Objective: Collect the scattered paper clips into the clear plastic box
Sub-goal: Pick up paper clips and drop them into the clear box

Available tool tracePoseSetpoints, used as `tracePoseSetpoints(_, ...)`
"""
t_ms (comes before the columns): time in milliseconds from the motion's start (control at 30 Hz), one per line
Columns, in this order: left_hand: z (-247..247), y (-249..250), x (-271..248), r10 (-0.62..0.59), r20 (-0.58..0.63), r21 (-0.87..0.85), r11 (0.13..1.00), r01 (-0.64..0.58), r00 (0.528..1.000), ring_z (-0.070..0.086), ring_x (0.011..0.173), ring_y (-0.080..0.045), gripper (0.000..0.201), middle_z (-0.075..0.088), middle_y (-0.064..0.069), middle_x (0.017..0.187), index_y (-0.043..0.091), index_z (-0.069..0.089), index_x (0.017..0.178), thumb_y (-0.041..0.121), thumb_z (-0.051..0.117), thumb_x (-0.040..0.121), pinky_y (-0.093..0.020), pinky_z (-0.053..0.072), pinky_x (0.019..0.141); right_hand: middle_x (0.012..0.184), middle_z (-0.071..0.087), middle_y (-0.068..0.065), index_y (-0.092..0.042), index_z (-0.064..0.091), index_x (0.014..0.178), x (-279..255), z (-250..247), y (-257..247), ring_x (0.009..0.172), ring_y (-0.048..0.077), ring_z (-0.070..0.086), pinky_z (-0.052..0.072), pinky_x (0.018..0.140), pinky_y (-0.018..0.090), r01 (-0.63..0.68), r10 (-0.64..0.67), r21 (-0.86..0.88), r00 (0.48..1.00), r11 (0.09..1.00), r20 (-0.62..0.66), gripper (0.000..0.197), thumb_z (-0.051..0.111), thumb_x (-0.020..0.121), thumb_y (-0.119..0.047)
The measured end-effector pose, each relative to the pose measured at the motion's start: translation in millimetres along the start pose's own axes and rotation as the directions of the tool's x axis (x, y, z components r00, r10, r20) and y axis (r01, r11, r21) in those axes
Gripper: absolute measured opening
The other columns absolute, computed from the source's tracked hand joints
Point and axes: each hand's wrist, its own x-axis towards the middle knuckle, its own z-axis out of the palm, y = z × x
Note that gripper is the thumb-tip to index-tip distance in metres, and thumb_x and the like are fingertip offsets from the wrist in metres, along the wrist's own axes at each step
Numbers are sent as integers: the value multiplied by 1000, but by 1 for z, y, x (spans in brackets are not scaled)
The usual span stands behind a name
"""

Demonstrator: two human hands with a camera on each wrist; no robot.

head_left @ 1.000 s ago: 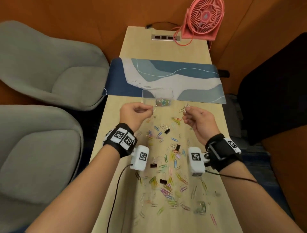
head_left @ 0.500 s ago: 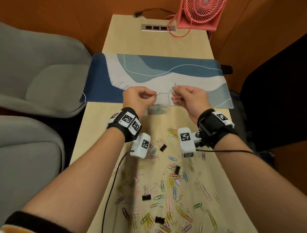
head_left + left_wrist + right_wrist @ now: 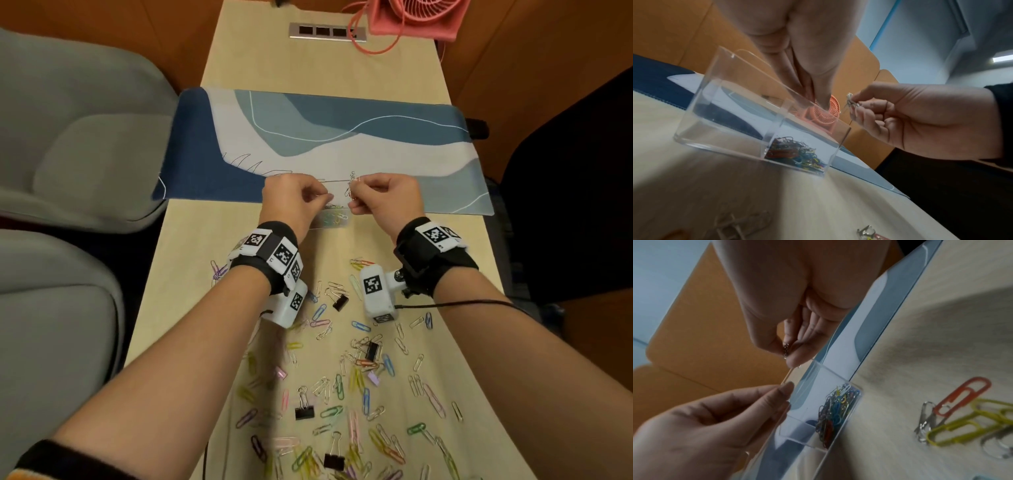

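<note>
1. Your left hand (image 3: 294, 202) hovers over the clear plastic box (image 3: 731, 104), its thumb and fingertips brought together just above the box's top rim. From the pictures you cannot tell whether anything is pinched between them.
2. Your right hand (image 3: 383, 198) pinches a small bunch of silver paper clips (image 3: 850, 101) between thumb and forefinger; the other fingers curl loosely beneath. The bunch hangs just above the right end of the box.
3. The box stands on the wooden table (image 3: 212, 260), at the near edge of the blue-and-white desk mat (image 3: 308, 137). A partition divides it into two compartments.
4. The right compartment holds a heap of coloured clips (image 3: 795, 151). The left compartment shows only the mat through its walls.
5. Many more scattered paper clips (image 3: 342, 387) lie on the table nearer to you, well apart from the box, in pink, green, blue, yellow and silver.
6. Several black binder clips (image 3: 304, 407) lie among them.
7. In the right wrist view an orange clip (image 3: 962, 395) and yellow clips (image 3: 953, 430) lie beside a silver one, close to the box.
8. A pink fan (image 3: 421, 17) stands at the far end of the table, its cord running to a socket strip (image 3: 325, 31).
9. Grey chairs (image 3: 78, 144) stand to your left.
</note>
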Motion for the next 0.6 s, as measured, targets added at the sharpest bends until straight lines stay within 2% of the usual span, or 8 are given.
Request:
tracePoseSetpoints(67,-2,-1,-1,40,-4,10,999,-40,999,63,66,-6,6,70,10,71,21,77,78,27,78,79,-29,57,73,71,71,16,1,71,91,3,0,-1,59,22,69,59,64,30,62,-62,-94,998,994,-4,13,70,83,-10)
tracePoseSetpoints(133,-4,-5,-5,85,-25,26,996,-84,996,63,69,-6,6,70,11,75,22,77,82,28,74,82,-32,56,74,65,70,9,-7,73,82,8,-1,-3,57,21,69,59,69,31,173,-174,-246,985,954,17,8,70,80,-13)
tracePoseSetpoints(200,-6,-11,-10,133,-67,39,991,-131,989,61,75,-10,9,69,11,82,23,76,88,28,70,84,-34,53,78,62,69,1,-14,73,77,13,-1,-6,58,17,67,56,79,31,301,-292,-420,952,856,86,5,70,77,-18)
tracePoseSetpoints(267,-9,-16,-17,162,-114,63,986,-156,980,58,82,-13,13,67,9,88,24,74,95,27,68,84,-31,49,84,66,69,-1,-16,75,80,15,2,-9,62,13,63,55,80,29,407,-364,-570,911,714,194,8,68,79,-20)
tracePoseSetpoints(367,-14,-23,-28,175,-170,58,984,-167,970,54,89,-15,16,64,7,94,24,73,100,25,68,85,-25,42,87,78,71,-1,-17,76,88,16,8,-13,69,12,58,49,75,24,493,-375,-705,865,510,333,14,64,85,-24)
tracePoseSetpoints(467,-20,-27,-41,180,-187,55,983,-173,966,50,90,-13,19,63,4,98,22,72,103,24,67,85,-25,42,86,87,70,5,-14,75,89,13,13,-12,80,24,62,51,73,32,512,-315,-778,854,364,414,24,55,92,-26)
tracePoseSetpoints(533,-25,-28,-52,169,-183,51,985,-162,969,50,90,-14,19,61,3,98,23,72,103,24,67,85,-24,40,86,92,69,10,-10,72,91,8,16,-11,86,29,61,52,76,39,518,-279,-797,851,310,444,29,49,95,-26)
tracePoseSetpoints(600,-30,-29,-68,152,-154,55,988,-145,976,48,89,-12,20,59,4,96,25,71,103,22,68,84,-20,37,86,98,68,11,-9,72,98,0,16,-15,92,29,61,51,80,40,516,-276,-803,852,298,445,30,46,96,-25)
